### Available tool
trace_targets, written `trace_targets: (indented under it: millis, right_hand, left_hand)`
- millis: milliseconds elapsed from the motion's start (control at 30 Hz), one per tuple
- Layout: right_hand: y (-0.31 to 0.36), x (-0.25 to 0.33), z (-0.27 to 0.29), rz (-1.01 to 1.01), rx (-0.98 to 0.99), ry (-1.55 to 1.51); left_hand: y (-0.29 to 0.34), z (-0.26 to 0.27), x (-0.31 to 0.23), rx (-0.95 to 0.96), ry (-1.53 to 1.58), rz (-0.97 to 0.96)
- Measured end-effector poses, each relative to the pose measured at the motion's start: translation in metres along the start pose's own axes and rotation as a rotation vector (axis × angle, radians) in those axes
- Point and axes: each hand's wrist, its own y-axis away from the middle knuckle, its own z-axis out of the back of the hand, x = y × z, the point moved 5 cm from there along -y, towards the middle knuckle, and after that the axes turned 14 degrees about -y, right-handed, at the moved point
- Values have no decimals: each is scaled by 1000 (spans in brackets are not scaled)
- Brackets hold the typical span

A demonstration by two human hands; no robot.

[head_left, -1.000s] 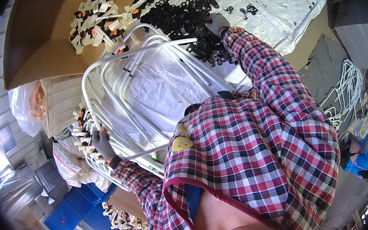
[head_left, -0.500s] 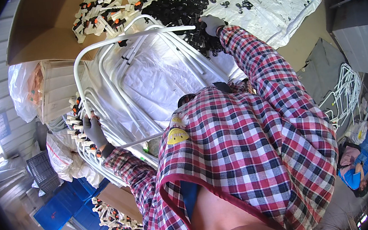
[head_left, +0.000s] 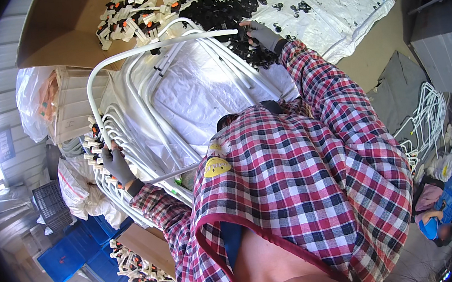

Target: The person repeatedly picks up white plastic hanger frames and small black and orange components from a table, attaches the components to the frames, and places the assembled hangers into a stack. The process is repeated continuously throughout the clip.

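Observation:
My left hand [head_left: 117, 164], in a grey glove with bare fingertips, is closed round a white bent metal tube [head_left: 93, 94]. That tube curves up and across, and its free end points right, towards my other hand. My right hand [head_left: 263, 34], also gloved, has its fingers curled close to the tube end. Whatever sits between these fingers, if anything, is too small to make out. Behind and below them spreads a heap of small black plastic parts [head_left: 218, 9]. More white bent tubes [head_left: 151, 110] lie across the white sheet [head_left: 194, 100].
A cardboard box [head_left: 55, 32] stands at the far left, beside a pile of white, black and orange clips [head_left: 127, 16]. Tubes with clips on their ends stack near my left arm. Further white frames [head_left: 427, 120] rest at right, near another person [head_left: 431, 221].
My right hand has drawn back slightly from the black heap, its fingers now curled near the tube end. The tube in my left hand has shifted slightly left.

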Motion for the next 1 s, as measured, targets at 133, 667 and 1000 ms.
trace_targets:
  millis: [133,667,1000]
  right_hand:
    - [2,9,-7,-64,-13,-126]
    - [10,34,-38,-173,55,189]
    - [23,69,-57,-196,225,292]
  left_hand:
    - [-3,-3,0,-27,-55,16]
    - [4,-7,3,-15,4,25]
    - [13,-1,15,14,128,42]
